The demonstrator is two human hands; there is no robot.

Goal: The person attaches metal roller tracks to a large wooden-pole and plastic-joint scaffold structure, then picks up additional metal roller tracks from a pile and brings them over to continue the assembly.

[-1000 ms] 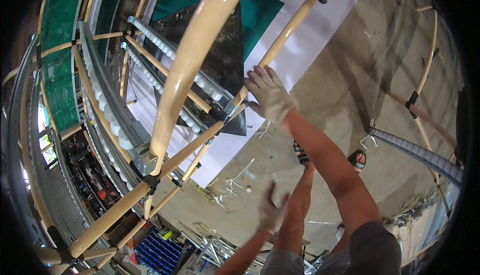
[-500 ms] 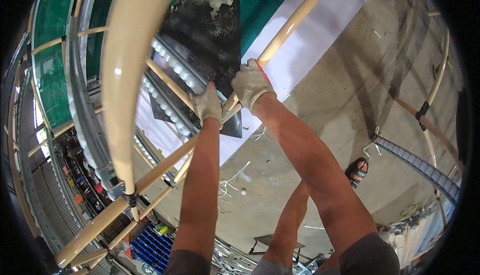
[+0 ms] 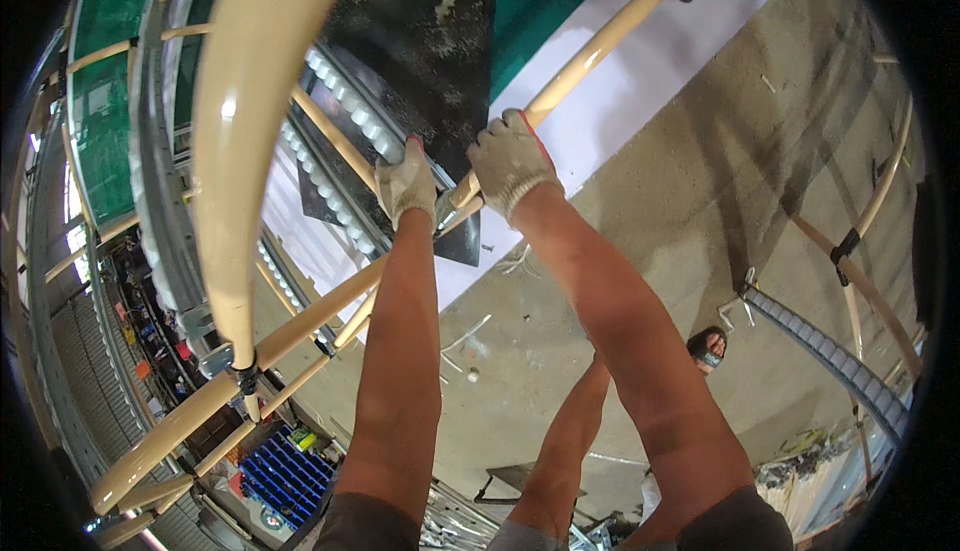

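Cream-coloured steel tube (image 3: 590, 56) ran diagonally, and both gloved hands clamped around it for support: the left hand (image 3: 405, 183) lower, the right hand (image 3: 510, 161) just above, with a black panel (image 3: 430, 61) directly behind the tube.

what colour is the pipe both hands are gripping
Cream-beige. The pipe shows best in the head view, with the left hand and right hand on it.
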